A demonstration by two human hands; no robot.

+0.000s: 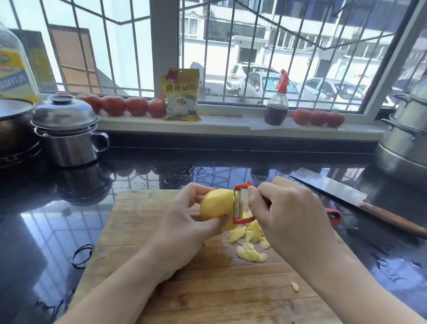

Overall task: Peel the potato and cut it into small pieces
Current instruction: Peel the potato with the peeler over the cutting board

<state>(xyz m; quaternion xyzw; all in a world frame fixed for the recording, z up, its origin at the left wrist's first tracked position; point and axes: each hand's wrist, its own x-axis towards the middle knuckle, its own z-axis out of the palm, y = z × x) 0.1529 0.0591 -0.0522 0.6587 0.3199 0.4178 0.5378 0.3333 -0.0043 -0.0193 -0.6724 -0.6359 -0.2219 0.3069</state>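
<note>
- Yellow packet (182, 94) standing on the windowsill — large dark characters on its front read 食用碱面.
- Oil bottle (5, 63) at the far left — it carries a yellow label with a blue band of lettering, too blurred to read.
- Nothing else carries legible writing.

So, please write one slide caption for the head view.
Left hand holds potato; right hand peels with peeler.

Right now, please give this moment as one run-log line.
step: peeling | left hand: holds potato | right hand: holds peeler on potato | knife: unused, on counter
</note>
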